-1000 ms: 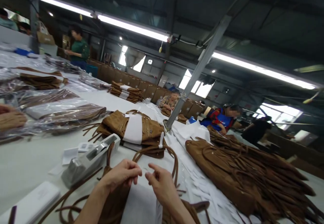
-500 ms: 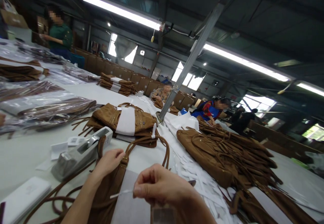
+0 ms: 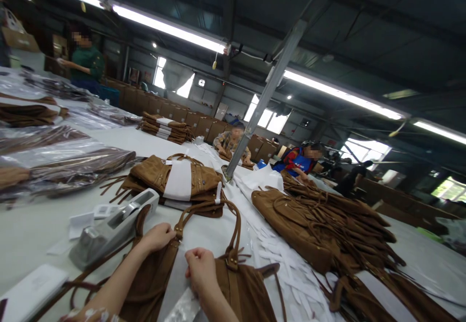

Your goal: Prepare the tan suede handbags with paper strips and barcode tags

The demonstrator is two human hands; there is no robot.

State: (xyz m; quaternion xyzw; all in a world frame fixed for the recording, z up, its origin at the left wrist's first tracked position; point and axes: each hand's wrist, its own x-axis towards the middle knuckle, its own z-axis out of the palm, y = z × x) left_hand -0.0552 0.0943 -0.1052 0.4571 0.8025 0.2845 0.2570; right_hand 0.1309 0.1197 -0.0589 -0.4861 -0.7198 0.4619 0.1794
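In front of me lies a brown handbag (image 3: 242, 288) with a white paper band (image 3: 174, 276) around its middle and looped handles (image 3: 237, 222). My left hand (image 3: 158, 238) is closed at the base of one handle, its fingers curled against the bag. Over the paper band, my right hand (image 3: 202, 266) is closed too, thumb and fingers drawn together; whatever may be between them is hidden. A shiny clear piece of plastic (image 3: 182, 307) shows below my right hand. Left of the bag stands a grey tape dispenser (image 3: 112, 230).
Beyond lies a stack of banded brown bags (image 3: 176, 179). A large pile of bags (image 3: 320, 220) and white paper strips (image 3: 280, 264) lie right. Plastic-wrapped bags (image 3: 80, 162) are at left, with another person's hand (image 3: 14, 177) on them. A metal post (image 3: 262, 99) rises from the table.
My right hand has drawn back left and turned upright; the thin white strip it pinched no longer shows. My left hand has shifted slightly. Another person's hand has come in at far left.
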